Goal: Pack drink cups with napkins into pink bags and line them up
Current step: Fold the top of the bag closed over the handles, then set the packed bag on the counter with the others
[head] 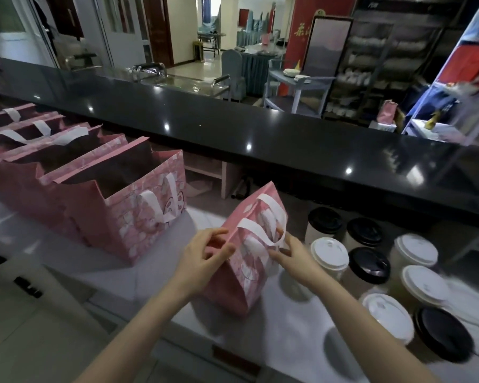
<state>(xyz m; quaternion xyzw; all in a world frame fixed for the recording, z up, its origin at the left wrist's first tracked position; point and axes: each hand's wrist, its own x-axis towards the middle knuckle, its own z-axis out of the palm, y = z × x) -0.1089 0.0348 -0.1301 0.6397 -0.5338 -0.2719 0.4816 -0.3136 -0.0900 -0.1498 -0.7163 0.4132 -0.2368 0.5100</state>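
- A long black counter (pixel 233 139), glossy and dotted with reflected lights, runs across the frame above and behind the work area.
- Below it lies a pale work surface (pixel 138 275), on which everything in the task stands.
- A row of pink bags (pixel 138 217) with white handles stands upright and open-mouthed at the left, one against the next, receding toward the far left. What they hold cannot be seen.
- Eight lidded drink cups (pixel 425 283) are clustered at the right, just beside the person's right forearm. Four have white lids and four have black lids.
- A single pink bag (pixel 241 280) stands at the centre of the surface, between the row and the cups and apart from both. It tilts slightly, with its mouth nearly closed.
- The left hand (pixel 202 255) pinches the near left corner of this bag's top edge between thumb and curled fingers.
- The right hand (pixel 293 257) grips the bag's upper right side, with its fingers curled against the panel just under the handle.
- A white handle loop (pixel 256 229) arcs across the bag's front face, between the two hands.
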